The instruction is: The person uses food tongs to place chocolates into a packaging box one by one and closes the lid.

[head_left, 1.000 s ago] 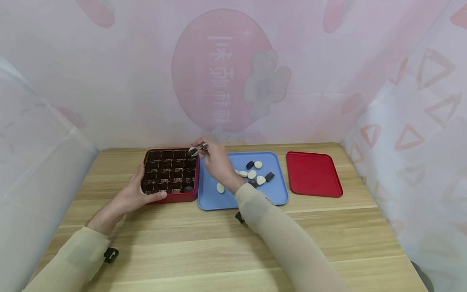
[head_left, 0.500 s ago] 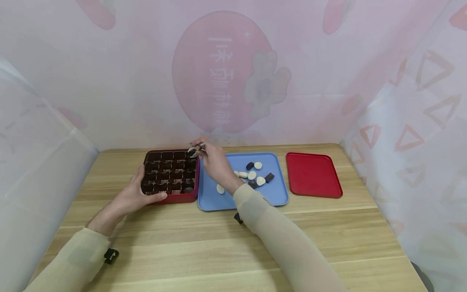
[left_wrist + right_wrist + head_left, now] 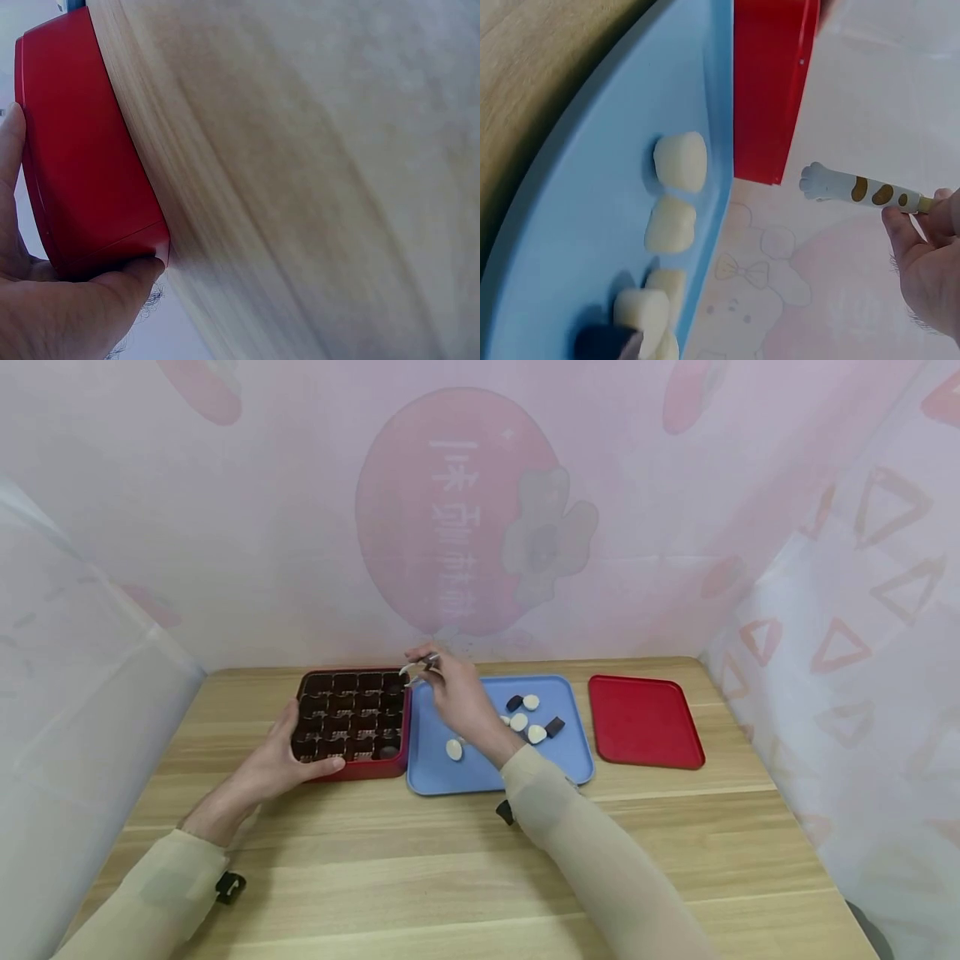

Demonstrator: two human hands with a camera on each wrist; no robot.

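Note:
In the head view, a red box with a dark gridded insert stands at the left. My left hand holds its near left corner, thumb along the front wall. Dark chocolates sit in the right column, one at the near corner and one at the far corner. My right hand pinches tongs with paw-shaped tips and brown spots. Their tips are just off the box's right rim, with nothing seen between them. Below that hand lies a blue tray with several white chocolates.
More dark chocolates lie among the white ones on the tray. At the right is a flat red lid. A wooden table bears everything, with a printed curtain behind and at both sides.
The tongs let go of a dark chocolate in the far right compartment. My right hand has since drawn back to the right, while my left hand stays on the box.

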